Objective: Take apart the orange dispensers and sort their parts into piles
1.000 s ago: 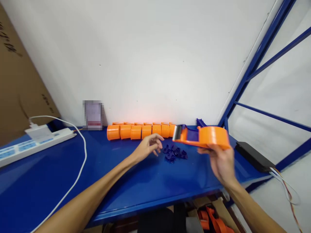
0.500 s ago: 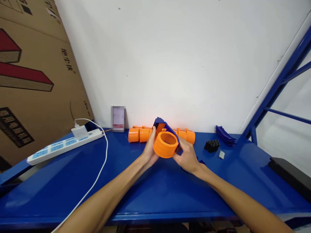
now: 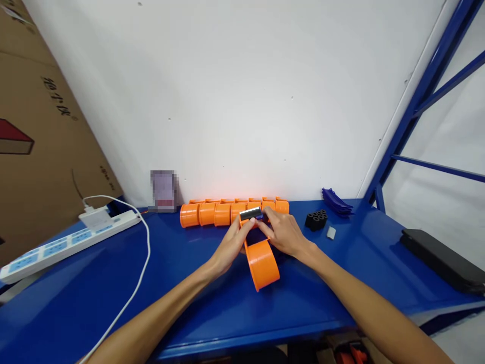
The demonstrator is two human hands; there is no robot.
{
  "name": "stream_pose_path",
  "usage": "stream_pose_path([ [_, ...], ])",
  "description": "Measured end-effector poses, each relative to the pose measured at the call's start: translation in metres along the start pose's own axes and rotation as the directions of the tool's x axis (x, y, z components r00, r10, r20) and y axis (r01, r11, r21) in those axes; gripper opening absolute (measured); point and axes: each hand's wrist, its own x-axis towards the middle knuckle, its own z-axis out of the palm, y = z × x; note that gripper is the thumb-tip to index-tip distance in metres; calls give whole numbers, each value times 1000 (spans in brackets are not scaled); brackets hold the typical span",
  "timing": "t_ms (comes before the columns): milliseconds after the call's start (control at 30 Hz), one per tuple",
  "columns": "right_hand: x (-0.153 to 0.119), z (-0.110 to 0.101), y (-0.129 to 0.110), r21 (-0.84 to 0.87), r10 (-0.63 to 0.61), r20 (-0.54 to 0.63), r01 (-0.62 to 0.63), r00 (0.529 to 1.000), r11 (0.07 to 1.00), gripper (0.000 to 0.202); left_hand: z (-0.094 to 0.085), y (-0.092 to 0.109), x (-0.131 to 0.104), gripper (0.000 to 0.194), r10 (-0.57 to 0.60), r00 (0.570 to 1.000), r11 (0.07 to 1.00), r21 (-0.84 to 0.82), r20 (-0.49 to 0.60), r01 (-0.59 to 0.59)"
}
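An orange tape dispenser (image 3: 263,265) is held between both hands above the blue table, its round hub pointing down toward me. At its upper end sits a black cylinder (image 3: 250,214) with a bright shine along it. My left hand (image 3: 230,245) grips the dispenser's left side, the thumb against the black cylinder. My right hand (image 3: 286,233) is closed on the right end of the same piece, near a small dark blue part. Its fingertips are partly hidden. Behind the hands, a row of several orange round pieces (image 3: 223,214) lies along the wall.
Black tubes (image 3: 316,220), a small grey-white block (image 3: 331,232) and dark blue curved parts (image 3: 336,202) lie at the right. A black case (image 3: 441,258) is at the far right. On the left are a white power strip (image 3: 71,245) and a white cable (image 3: 147,242).
Both hands have turned the dispenser, so its orange hub now hangs lower and the black cylinder shows on top. The camera view has shifted, revealing more of the orange row.
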Motion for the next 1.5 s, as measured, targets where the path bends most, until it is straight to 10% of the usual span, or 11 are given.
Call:
stream_pose_path([
  [367, -7, 5, -5, -238, -64, -5, 61, 998, 969, 30, 16, 7, -15, 43, 89, 993, 990, -100, -80, -97],
  [833, 9, 8, 3, -348, -222, 31, 219, 975, 912, 34, 21, 43, -21, 40, -238, 971, 941, -247, -2, 231],
  [1167, -6, -4, 5, 65, -217, -128, 226, 968, 972, 27, 2, 23, -6, 34, 94, 989, 994, -53, -115, -100],
  [1300, -6, -16, 5, 385, -28, -256, 128, 966, 914, 24, 2, 26, -8, 39, -102, 995, 981, -166, 6, 102],
  [1500, -2, -7, 5, 413, -31, -107, 73, 994, 908, 29, 2, 30, -4, 50, -276, 952, 849, -433, 129, 304],
])
